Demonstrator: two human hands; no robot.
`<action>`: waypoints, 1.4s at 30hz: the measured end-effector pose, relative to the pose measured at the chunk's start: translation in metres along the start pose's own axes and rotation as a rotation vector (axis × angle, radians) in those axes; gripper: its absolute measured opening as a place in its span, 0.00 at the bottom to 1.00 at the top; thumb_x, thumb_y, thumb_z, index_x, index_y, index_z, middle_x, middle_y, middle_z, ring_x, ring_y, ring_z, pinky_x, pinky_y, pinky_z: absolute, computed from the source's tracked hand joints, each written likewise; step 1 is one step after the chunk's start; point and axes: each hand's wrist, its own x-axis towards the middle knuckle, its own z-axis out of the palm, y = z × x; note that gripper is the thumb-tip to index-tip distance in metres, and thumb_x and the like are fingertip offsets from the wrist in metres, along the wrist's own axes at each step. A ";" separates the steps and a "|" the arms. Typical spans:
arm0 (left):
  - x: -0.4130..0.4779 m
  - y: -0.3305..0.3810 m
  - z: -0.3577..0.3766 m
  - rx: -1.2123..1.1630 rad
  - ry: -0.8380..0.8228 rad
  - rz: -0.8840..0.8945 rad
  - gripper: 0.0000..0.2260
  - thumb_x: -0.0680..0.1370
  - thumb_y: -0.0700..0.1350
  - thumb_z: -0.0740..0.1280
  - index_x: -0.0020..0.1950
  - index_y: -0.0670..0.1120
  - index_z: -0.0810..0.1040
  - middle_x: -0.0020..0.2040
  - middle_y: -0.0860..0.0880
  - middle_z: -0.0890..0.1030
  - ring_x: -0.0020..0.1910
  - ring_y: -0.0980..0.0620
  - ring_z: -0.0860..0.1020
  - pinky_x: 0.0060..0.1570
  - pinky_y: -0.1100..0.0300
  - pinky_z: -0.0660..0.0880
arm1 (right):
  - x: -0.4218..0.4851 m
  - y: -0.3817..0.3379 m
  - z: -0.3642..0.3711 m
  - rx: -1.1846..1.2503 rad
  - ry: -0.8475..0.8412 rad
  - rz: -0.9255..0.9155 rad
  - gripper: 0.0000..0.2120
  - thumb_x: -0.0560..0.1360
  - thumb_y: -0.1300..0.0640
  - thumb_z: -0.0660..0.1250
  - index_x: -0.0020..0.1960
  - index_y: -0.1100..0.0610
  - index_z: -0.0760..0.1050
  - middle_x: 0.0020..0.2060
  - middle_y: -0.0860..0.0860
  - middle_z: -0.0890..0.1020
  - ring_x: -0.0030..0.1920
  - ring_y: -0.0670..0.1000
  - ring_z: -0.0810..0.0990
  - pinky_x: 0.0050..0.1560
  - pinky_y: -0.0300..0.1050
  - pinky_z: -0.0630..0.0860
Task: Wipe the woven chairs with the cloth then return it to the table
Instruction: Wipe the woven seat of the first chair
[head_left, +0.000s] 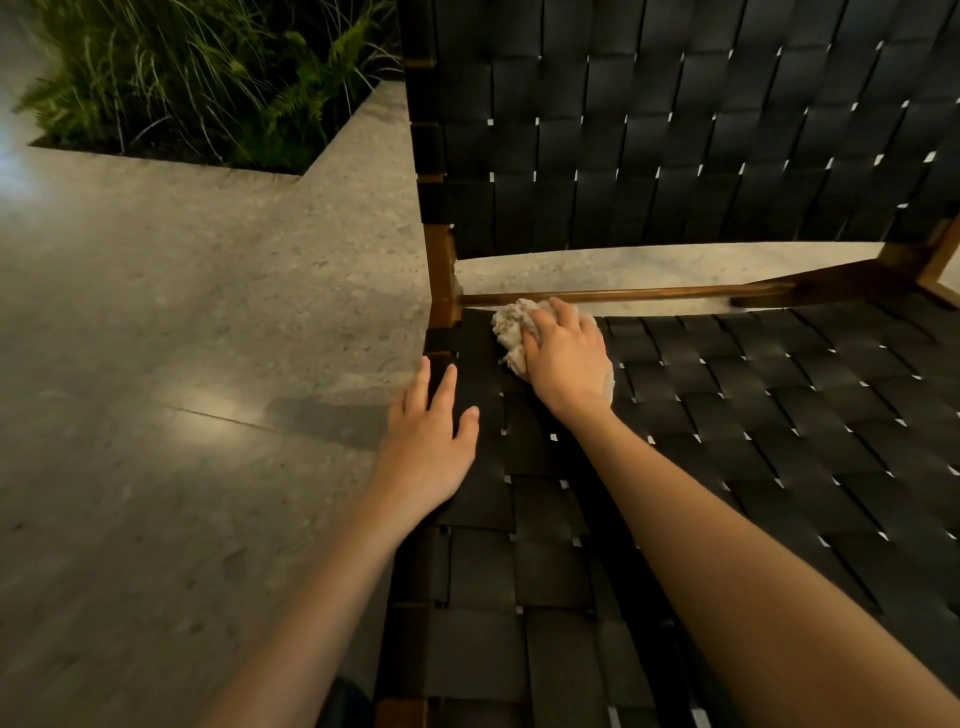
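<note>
Right hand pressing a bunched cloth onto the back left corner of a black woven chair.

The right hand's fingers are curling over the pale cloth, which is lying against the seat just in front of the wooden rear rail; much of the cloth is hiding under the palm. The left hand is resting flat on the seat's left edge, fingers spread, holding nothing. The frame is cutting off the chair's right side and top, and the planter greenery is showing dim and blurred.

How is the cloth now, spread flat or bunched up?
Bunched up: the cloth is a crumpled wad under the right hand, pressed on the woven chair seat near the rear rail.
</note>
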 end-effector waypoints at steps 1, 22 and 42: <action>-0.005 0.001 0.001 0.001 0.014 0.015 0.25 0.82 0.54 0.53 0.78 0.53 0.49 0.78 0.53 0.43 0.77 0.48 0.44 0.73 0.52 0.49 | -0.007 -0.001 -0.002 0.024 -0.002 -0.015 0.19 0.82 0.49 0.54 0.71 0.49 0.67 0.73 0.52 0.64 0.72 0.57 0.61 0.72 0.54 0.59; -0.165 -0.029 -0.021 -0.149 0.009 0.166 0.22 0.83 0.52 0.53 0.76 0.49 0.58 0.77 0.53 0.56 0.75 0.56 0.54 0.70 0.62 0.52 | -0.217 -0.050 -0.086 0.283 -0.161 -0.262 0.17 0.80 0.46 0.57 0.67 0.45 0.71 0.63 0.47 0.77 0.62 0.52 0.74 0.61 0.47 0.72; -0.218 -0.060 0.004 -0.650 0.268 0.355 0.17 0.79 0.33 0.59 0.66 0.45 0.73 0.64 0.48 0.77 0.64 0.57 0.73 0.64 0.61 0.69 | -0.285 -0.046 -0.095 0.029 0.121 -0.848 0.18 0.80 0.41 0.55 0.65 0.47 0.72 0.64 0.50 0.74 0.51 0.52 0.72 0.46 0.45 0.69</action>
